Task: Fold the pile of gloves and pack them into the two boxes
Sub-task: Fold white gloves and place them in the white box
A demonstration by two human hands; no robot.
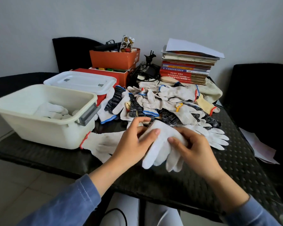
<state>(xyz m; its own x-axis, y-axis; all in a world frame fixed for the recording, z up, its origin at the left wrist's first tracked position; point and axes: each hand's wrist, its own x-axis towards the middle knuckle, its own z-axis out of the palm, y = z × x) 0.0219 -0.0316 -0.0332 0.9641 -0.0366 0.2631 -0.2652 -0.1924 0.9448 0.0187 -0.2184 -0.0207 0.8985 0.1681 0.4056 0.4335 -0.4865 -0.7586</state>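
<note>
Both hands grip one white glove above the dark table: left hand pinching its cuff end, right hand clasping its middle. Behind lies the glove pile; left, an open box holds white gloves, beside a lidded box.

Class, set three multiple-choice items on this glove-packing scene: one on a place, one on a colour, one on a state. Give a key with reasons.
1. Where is the open box?
A. Left of the glove pile
B. On the books
C. On the chair

2. What colour is the cuff edge of the glove lying against the open box?
A. Green
B. Red
C. Black

3. What are both hands doing?
A. Resting apart on the table
B. Lifting a lid
C. Holding a white glove

Key: 1 A, it stands at the table's left; 2 B, red trim shows; 3 C, left hand and right hand grip it.
</note>
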